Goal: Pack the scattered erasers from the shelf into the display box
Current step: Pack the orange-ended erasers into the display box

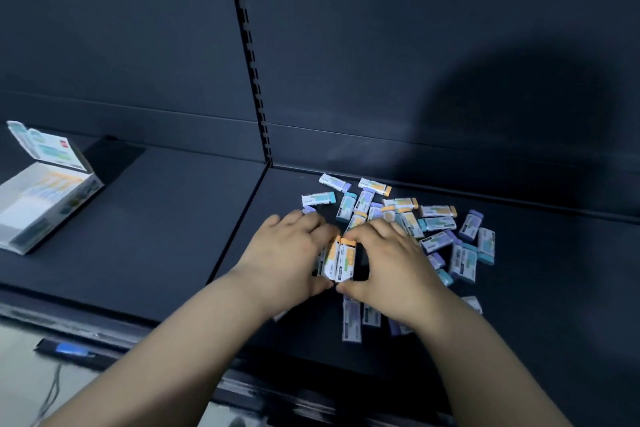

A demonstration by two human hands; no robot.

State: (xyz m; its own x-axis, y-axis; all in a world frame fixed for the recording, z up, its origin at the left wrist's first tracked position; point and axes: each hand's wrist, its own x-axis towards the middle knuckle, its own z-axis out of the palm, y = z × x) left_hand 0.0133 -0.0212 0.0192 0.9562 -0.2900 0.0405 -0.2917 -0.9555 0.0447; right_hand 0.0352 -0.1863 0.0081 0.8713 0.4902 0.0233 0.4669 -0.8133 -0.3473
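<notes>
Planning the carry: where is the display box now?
In the head view the display box sits open at the far left of the shelf, apart from the scattered erasers to its right.

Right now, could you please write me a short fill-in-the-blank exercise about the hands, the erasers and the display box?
1. The display box stands on the shelf to the ____ of the scattered erasers.
2. The box's lid is ____, not closed.
3. The left hand and right hand together grip a bundle of erasers whose far ends are ____.
Missing words: left; open; orange.
</notes>
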